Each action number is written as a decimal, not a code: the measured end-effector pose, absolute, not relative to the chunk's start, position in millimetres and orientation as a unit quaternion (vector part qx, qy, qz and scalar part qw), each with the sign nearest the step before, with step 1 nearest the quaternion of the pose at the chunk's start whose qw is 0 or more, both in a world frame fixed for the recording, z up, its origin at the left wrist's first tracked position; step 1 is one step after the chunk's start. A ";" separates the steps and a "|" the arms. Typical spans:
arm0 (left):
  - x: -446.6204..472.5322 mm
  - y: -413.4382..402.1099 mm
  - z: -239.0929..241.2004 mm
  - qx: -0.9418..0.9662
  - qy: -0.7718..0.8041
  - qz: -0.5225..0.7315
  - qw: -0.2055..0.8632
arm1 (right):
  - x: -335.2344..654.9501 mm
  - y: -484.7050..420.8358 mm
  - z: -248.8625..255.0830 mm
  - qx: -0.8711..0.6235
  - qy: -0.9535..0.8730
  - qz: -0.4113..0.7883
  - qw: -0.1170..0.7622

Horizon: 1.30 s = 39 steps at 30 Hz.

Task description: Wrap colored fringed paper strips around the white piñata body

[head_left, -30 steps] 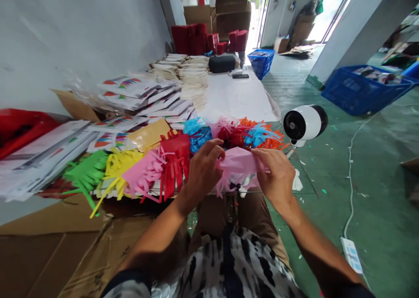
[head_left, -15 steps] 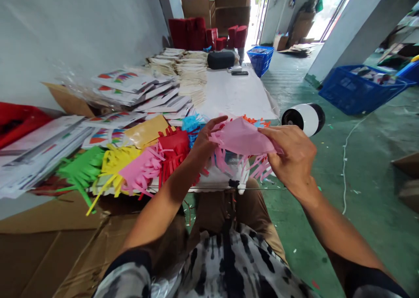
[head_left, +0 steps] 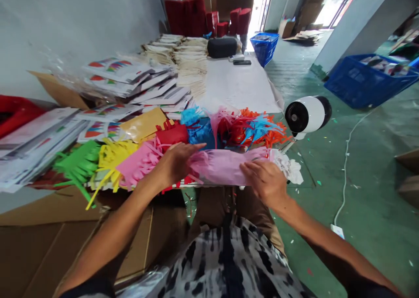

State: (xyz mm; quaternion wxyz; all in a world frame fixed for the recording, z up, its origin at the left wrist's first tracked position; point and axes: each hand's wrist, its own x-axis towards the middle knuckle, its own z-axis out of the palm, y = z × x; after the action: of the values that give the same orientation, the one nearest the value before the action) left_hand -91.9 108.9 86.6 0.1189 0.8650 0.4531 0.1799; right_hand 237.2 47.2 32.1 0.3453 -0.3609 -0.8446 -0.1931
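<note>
Step appeared to be straightening pink paper [head_left: 221, 167]. Left hand [head_left: 175, 163] touched its left end, right hand [head_left: 266, 182] its right part; grips indeterminable. Next move required gentle handling.

The room is lit by daylight from a doorway [head_left: 261, 5] past the far edge of the table [head_left: 242, 86], where detail is washed out by glare. Beneath the near edge, shadow is cast. The right hand [head_left: 263, 180] is slightly blurred; the frame's sides are stretched by distortion.
</note>
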 end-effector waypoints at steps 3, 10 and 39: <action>-109.9 90.5 69.7 0.873 0.481 0.077 0.033 | 223.0 35.4 -2.9 -0.395 -0.859 -0.156 0.285; -56.4 41.0 53.1 0.935 0.329 0.085 0.097 | 221.7 25.9 -17.9 -0.447 -0.863 -0.103 0.214; -21.9 56.8 0.1 0.752 0.552 0.301 0.198 | 229.0 48.6 -0.8 -0.575 -0.750 0.154 0.288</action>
State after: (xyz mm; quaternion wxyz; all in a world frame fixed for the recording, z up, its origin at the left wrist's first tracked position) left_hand -21.9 56.8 0.1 0.1980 0.7517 0.5522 0.3014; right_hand 229.0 48.6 -0.8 0.2875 -0.5748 -0.7504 0.1544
